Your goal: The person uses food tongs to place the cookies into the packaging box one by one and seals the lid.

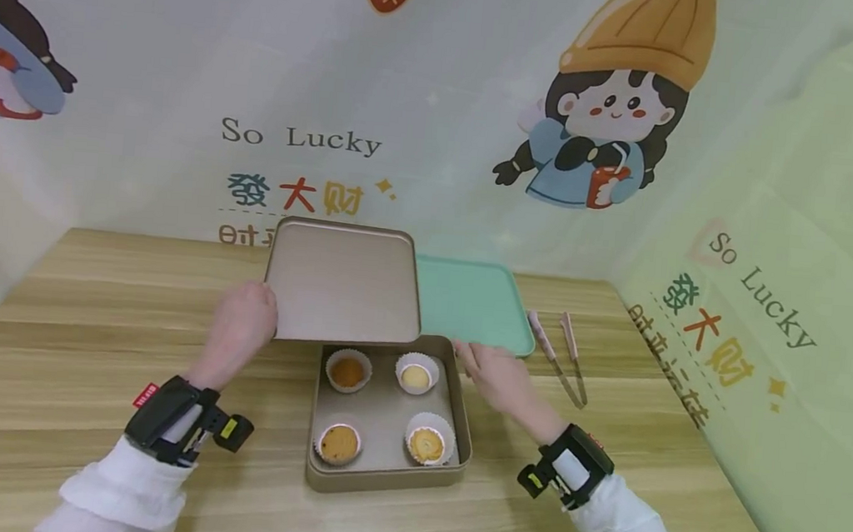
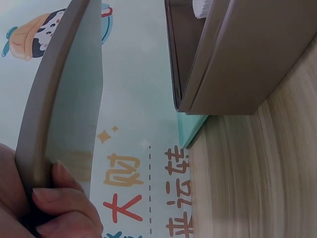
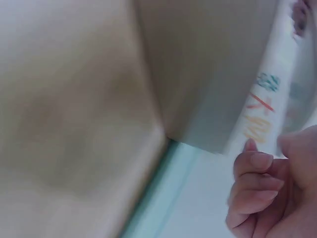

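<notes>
My left hand [image 1: 242,318] grips the left edge of a champagne-coloured metal lid [image 1: 346,285], fingers curled round its rim in the left wrist view. The lid is raised and tilted, standing over the back edge of a matching rectangular baking tin [image 1: 388,413]. Inside the tin sit several small baked treats in white paper cups, among them a cookie [image 1: 339,443] at front left and a scalloped one [image 1: 426,446] at front right. Beside the tin's back right corner is my right hand [image 1: 496,376]. Its fingers are loosely curled with nothing between them in the right wrist view.
A mint-green tray [image 1: 469,303] lies behind the tin, partly covered by the lid. Metal tongs [image 1: 565,365] with pale handles lie to its right. A printed cloth [image 1: 440,92] hangs behind the wooden table [image 1: 90,340] and along its sides.
</notes>
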`<state>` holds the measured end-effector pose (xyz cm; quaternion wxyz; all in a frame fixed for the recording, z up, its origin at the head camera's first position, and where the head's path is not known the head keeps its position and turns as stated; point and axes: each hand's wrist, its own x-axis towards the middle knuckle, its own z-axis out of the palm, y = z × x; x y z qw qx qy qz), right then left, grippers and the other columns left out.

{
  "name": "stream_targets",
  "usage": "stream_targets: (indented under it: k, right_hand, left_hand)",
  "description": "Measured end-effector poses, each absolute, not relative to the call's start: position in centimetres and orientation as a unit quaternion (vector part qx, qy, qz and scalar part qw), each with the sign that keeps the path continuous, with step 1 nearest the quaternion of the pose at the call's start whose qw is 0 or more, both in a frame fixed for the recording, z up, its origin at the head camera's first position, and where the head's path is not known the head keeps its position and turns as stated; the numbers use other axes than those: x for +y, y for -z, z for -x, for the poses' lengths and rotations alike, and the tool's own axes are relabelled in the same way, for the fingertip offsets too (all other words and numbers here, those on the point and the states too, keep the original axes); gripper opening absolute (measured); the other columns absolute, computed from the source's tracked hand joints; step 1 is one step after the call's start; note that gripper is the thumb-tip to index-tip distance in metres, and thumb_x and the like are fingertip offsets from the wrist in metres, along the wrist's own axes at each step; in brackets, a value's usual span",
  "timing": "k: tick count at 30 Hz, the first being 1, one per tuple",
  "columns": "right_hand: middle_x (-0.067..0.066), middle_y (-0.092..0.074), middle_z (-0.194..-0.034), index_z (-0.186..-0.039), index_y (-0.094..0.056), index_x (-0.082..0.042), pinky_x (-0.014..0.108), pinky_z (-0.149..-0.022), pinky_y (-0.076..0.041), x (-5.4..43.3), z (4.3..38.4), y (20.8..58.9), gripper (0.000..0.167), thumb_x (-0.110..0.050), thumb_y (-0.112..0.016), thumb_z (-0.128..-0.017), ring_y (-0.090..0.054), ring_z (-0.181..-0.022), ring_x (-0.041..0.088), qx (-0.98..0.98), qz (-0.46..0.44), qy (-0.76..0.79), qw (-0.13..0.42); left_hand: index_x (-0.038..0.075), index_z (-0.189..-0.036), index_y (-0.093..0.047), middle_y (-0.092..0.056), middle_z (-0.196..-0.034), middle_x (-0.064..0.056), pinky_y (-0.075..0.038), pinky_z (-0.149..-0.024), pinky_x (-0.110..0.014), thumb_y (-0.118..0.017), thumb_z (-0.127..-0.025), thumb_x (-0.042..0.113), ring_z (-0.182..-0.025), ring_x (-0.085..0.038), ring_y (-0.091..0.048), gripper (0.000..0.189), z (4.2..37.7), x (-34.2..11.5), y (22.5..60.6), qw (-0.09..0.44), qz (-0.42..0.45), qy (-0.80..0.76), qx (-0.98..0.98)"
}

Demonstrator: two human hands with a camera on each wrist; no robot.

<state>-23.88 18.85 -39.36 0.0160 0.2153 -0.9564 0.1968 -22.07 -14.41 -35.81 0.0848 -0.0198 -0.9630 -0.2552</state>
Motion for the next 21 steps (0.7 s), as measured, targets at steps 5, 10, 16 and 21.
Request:
stream_targets:
  k: [5, 10, 16, 21]
  right_hand:
    - [0.007, -0.055, -0.069, -0.092, -0.064, 0.003, 0.035, -0.067, -0.044, 17.6, 25.8, 36.3, 0.051, -0.029, -0.032, -0.115, -0.047, -0.061, 0.017, -0.928, -0.187, -0.321, -0.016]
    - [0.002, -0.051, -0.063, -0.095, -0.066, 0.005, 0.029, -0.062, -0.036, 16.2, 27.4, 35.5, 0.052, -0.029, -0.032, -0.115, -0.042, -0.057, 0.014, -0.901, -0.190, -0.388, -0.042]
    - [0.003, -0.051, -0.062, -0.091, -0.064, 0.001, 0.025, -0.055, -0.034, 15.0, 28.6, 35.7, 0.053, -0.035, -0.033, -0.115, -0.041, -0.054, 0.011, -0.887, -0.168, -0.423, -0.074]
    - [-0.001, -0.041, -0.056, -0.071, -0.049, -0.010, 0.024, -0.051, -0.029, 14.2, 29.2, 36.0, 0.051, -0.035, -0.035, -0.114, -0.034, -0.050, 0.010, -0.859, -0.158, -0.475, -0.109]
  left_hand:
    - [-0.012, -0.077, -0.054, -0.051, -0.071, -0.017, -0.043, -0.050, -0.031, -0.039, -0.101, -0.007, -0.059, -0.023, -0.048, 0.029, 22.0, -14.0, 35.8, 0.096, 0.032, 0.227, -0.969]
    - [-0.013, -0.077, -0.054, -0.052, -0.071, -0.018, -0.045, -0.049, -0.032, -0.041, -0.101, -0.008, -0.058, -0.020, -0.046, 0.028, 21.9, -13.7, 36.1, 0.110, 0.058, 0.185, -0.975]
    - [-0.010, -0.073, -0.052, -0.052, -0.068, -0.017, -0.046, -0.049, -0.033, -0.040, -0.101, -0.008, -0.057, -0.020, -0.046, 0.031, 21.8, -13.4, 36.2, 0.110, 0.056, 0.199, -0.972]
    - [-0.007, -0.069, -0.052, -0.054, -0.067, -0.017, -0.049, -0.050, -0.035, -0.043, -0.097, -0.011, -0.057, -0.022, -0.051, 0.029, 21.7, -13.1, 36.2, 0.121, 0.075, 0.190, -0.971]
